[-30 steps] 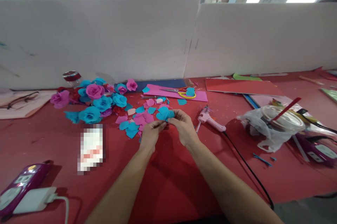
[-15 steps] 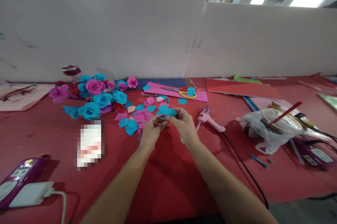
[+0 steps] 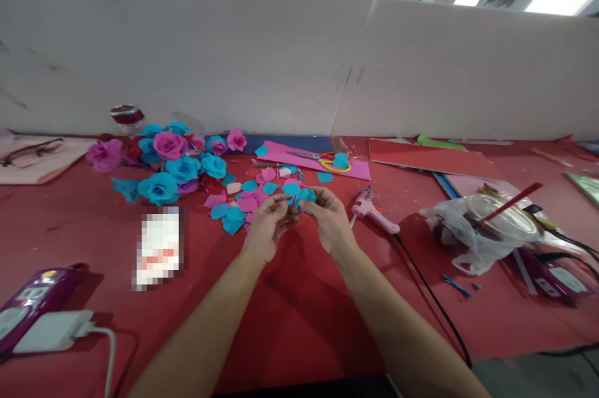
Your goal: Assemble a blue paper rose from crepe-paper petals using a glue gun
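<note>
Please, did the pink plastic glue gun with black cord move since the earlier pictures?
No. The pink plastic glue gun with black cord keeps its place against the flat red sheet, nearer the person than its left end; the camera view shifts slightly.

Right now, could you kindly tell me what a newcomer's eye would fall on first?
Probably the cluster of blue, pink and red flowers, left of centre. Next come the blue petals in the right grip at mid-table, with the left grip close beside them, then the pink glue gun lying to their right.
</note>
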Demonstrator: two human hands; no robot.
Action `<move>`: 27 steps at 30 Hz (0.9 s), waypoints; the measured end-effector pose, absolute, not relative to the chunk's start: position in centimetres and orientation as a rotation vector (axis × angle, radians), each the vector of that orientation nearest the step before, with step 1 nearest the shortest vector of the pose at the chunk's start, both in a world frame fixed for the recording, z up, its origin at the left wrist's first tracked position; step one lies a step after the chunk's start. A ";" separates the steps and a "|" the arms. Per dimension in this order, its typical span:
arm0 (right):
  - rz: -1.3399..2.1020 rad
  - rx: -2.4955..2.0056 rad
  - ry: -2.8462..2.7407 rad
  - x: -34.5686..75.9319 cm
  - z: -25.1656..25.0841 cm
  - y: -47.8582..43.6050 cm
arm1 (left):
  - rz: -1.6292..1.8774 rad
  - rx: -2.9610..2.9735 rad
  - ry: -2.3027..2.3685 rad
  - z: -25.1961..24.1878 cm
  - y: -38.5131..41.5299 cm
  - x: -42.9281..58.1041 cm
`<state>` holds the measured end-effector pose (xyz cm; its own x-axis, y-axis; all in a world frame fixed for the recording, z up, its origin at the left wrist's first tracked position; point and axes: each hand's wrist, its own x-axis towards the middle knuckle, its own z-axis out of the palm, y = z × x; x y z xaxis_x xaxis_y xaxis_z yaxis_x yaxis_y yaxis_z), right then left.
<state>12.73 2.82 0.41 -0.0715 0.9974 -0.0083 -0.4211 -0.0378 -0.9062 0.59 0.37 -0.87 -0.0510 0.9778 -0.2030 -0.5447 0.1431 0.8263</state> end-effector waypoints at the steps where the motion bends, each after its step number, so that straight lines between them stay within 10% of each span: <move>1: 1.476 -0.856 -0.912 12.8 0.4 2.8 | 1.313 0.543 0.907 -0.8 0.4 0.5; 27: 1.493 -0.890 -0.933 12.9 0.7 2.5 | 1.159 0.511 0.945 -0.7 0.5 -0.4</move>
<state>12.94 2.54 0.72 -0.1081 0.9933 -0.0398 -0.3991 -0.0800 -0.9134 -0.39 0.53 -0.68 0.0960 0.9284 -0.3590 -0.5381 0.3518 0.7659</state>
